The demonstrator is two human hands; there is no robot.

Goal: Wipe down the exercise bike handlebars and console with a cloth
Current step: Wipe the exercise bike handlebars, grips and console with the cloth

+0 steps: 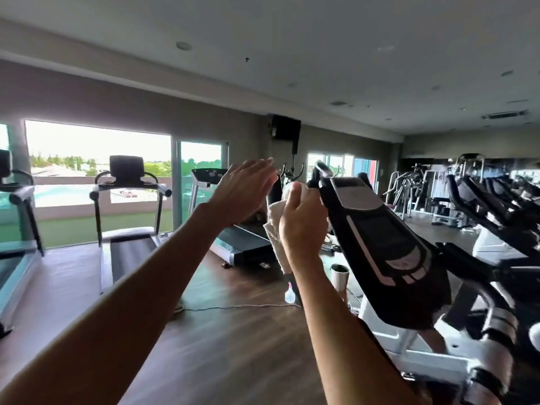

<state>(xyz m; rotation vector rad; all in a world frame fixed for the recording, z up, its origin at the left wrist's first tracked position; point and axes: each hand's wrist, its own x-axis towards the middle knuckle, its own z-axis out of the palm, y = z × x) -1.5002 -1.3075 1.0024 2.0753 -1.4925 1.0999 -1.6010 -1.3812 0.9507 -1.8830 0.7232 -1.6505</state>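
The exercise bike's black console (pixel 377 229) slopes across the right half of the view, its dark screen facing up. A black handlebar grip (pixel 276 191) stands upright just left of the console's top end. My right hand (pixel 302 220) is shut on a white cloth (pixel 273 229), which is wrapped around that grip and hangs down below my fist. To the left of the grip, my left hand (pixel 244 190) is raised with flat, spread fingers and holds nothing. Another handlebar with silver pads (pixel 496 331) shows at the lower right.
Treadmills (pixel 128 206) stand along the windows at the left and centre. A metal cup (pixel 339 276) sits in the bike's holder and a spray bottle (pixel 290 293) shows below my right wrist. A cable (pixel 233 306) lies on the wooden floor. More bikes (pixel 496 200) line the right.
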